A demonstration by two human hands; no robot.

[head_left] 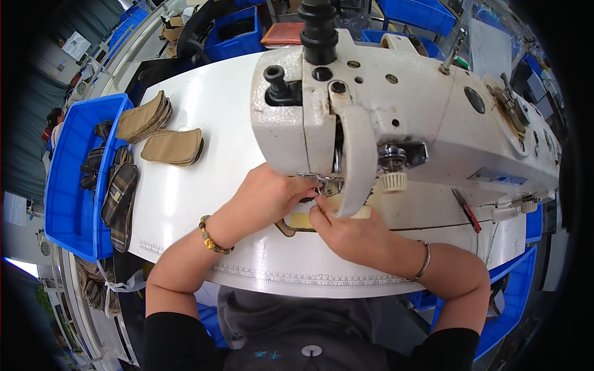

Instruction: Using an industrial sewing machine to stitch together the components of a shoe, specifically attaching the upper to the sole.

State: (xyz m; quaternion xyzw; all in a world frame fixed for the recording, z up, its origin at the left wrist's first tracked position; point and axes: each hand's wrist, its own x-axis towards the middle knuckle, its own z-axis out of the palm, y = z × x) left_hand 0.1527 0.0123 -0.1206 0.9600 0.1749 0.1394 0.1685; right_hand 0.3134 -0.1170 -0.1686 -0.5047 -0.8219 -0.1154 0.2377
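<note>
Both my hands meet at the needle area of a white industrial sewing machine point(396, 105). My left hand point(263, 195) is closed, its thumb and forefinger pinched beside the metal presser foot point(331, 185). My right hand point(352, 234) pinches just below the foot, fingertips almost touching the left ones. Whatever lies between the fingertips is too small to make out. Under my hands, the edge of a brown fabric piece point(284, 229) shows by a yellow patch point(301, 221) on the machine bed. Left of the machine lie two stacks of tan fabric pieces, one farther point(143, 117) and one nearer point(172, 147).
A blue bin point(77, 213) at the left holds dark pieces, with plaid fabric pieces point(119, 193) over its edge. Red-handled snips or tweezers point(466, 210) lie right of my right hand. A printed ruler point(309, 277) runs along the table's front edge. Another blue bin point(516, 297) stands lower right.
</note>
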